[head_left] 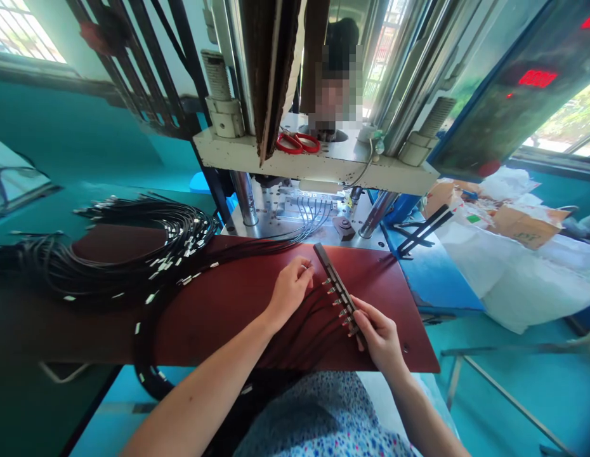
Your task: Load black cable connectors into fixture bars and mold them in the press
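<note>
My right hand grips the lower end of a long dark fixture bar, thumb on top. The bar is tilted above the brown tabletop. Several small metal cable connectors sit along its left side, and thin black cables trail from them toward my lap. Left of the bar's upper half, my left hand is closed in a pinch, apart from the bar. What lies between its fingertips is too small to make out.
A press stands ahead with red-handled scissors on its plate; white-lit cables run from its mould. Coiled black cables with white tags lie left. Boxes and white sacks are at right. Another person is behind the press.
</note>
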Demonstrator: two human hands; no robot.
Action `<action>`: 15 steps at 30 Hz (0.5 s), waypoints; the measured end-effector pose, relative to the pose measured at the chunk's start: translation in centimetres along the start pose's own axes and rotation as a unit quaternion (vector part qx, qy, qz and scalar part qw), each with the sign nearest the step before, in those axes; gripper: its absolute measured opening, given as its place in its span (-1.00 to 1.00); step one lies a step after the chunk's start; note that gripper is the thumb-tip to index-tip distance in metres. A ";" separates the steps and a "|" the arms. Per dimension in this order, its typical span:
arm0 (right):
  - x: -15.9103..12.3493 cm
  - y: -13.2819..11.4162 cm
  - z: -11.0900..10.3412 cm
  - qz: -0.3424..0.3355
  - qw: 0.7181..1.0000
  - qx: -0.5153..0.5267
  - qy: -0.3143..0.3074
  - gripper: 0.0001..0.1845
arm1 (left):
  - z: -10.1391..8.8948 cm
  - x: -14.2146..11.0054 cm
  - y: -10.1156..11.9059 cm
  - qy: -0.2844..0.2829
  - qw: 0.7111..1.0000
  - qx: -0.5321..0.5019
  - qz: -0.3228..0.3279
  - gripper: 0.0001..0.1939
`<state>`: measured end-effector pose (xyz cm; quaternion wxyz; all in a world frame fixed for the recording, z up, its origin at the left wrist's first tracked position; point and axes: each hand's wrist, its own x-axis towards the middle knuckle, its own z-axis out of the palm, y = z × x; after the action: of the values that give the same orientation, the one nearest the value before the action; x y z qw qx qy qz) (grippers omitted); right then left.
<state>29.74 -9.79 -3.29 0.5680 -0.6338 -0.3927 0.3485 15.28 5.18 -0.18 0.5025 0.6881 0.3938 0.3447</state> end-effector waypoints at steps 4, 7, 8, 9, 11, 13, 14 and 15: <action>0.0 -0.1 -0.1 -0.002 1.000 0.007 -0.005 -0.58 | -0.4 0.0 -0.1 -0.032 0.999 0.007 0.007 -0.78; -0.1 -0.1 -0.2 -0.002 1.000 0.017 -0.018 -0.60 | -0.3 0.0 0.2 -0.103 0.994 -0.035 -0.030 -0.71; -0.1 -0.1 -0.2 -0.003 1.000 0.019 -0.022 -0.61 | -0.2 0.0 0.4 -0.124 0.989 -0.056 -0.058 -0.70; -0.2 -0.1 -0.3 -0.004 0.999 0.021 -0.026 -0.62 | -0.2 0.0 0.5 -0.140 0.983 -0.078 -0.091 -0.71; -0.2 0.0 -0.3 -0.004 0.999 0.021 -0.029 -0.62 | -0.1 0.0 0.7 -0.167 0.966 -0.121 -0.155 -0.72; -0.2 0.0 -0.3 -0.003 0.999 0.022 -0.031 -0.63 | 0.0 0.1 0.8 -0.194 0.950 -0.154 -0.190 -0.74; -0.2 0.0 -0.3 -0.002 0.999 0.023 -0.032 -0.63 | 0.0 0.1 0.7 -0.202 0.945 -0.165 -0.195 -0.74; -0.2 0.0 -0.3 -0.002 0.999 0.024 -0.033 -0.63 | 0.0 0.1 0.6 -0.206 0.944 -0.171 -0.196 -0.74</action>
<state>29.96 -10.09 -3.23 0.5704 -0.6078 -0.4035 0.3773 15.45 5.15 0.44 0.7401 0.5574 0.3438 0.1527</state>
